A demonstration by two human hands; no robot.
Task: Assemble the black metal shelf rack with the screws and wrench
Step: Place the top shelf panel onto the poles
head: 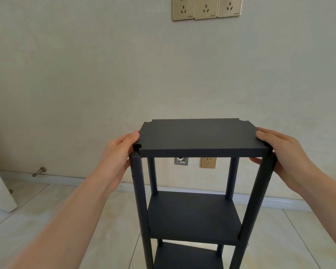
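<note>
A black metal shelf rack [194, 216] stands upright on the floor in front of me, with round posts and two lower shelves fixed between them. A loose top shelf panel [198, 136] with notched corners lies over the post tops. My left hand [117, 158] grips the panel's left edge, thumb on top and fingers beneath. My right hand [285, 154] grips the right edge the same way, beside the near right post [258, 193]. The near left post [138, 189] sits under the front left notch. No screws or wrench are in view.
A pale wall stands close behind the rack, with wall sockets [207, 7] up high and a low socket [208, 162] behind the posts. A metal door stop [39, 171] sticks out near the baseboard at left. The floor is light tile.
</note>
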